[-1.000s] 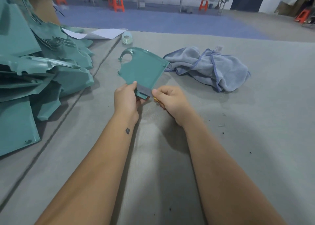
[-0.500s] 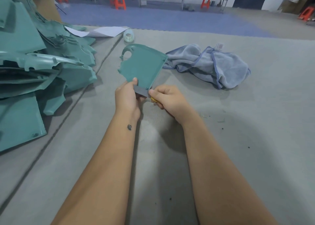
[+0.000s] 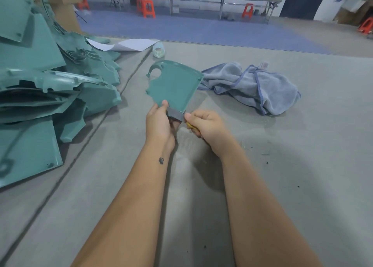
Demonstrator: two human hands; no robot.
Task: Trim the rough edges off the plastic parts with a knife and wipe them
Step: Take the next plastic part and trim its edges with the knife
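A flat teal plastic part point(image 3: 174, 85) with a hooked cut-out at its top left is held upright above the grey mat. My left hand point(image 3: 160, 123) grips its lower corner, thumb on the front face. My right hand point(image 3: 209, 128) holds a knife point(image 3: 175, 114) with a yellow handle; its grey blade lies against the part's bottom edge, between my two hands. Most of the handle is hidden inside my fist. A crumpled blue-grey cloth point(image 3: 254, 87) lies on the mat to the right of the part.
A large heap of teal plastic parts point(image 3: 46, 85) fills the left side. A roll of clear tape point(image 3: 159, 49) and white paper point(image 3: 125, 44) lie behind it. Small dark shavings point(image 3: 267, 162) dot the grey mat point(image 3: 302, 186) to the right.
The blade has slid a little along the part's bottom edge and my right hand has drawn closer to the left. The part stays in the same grip.
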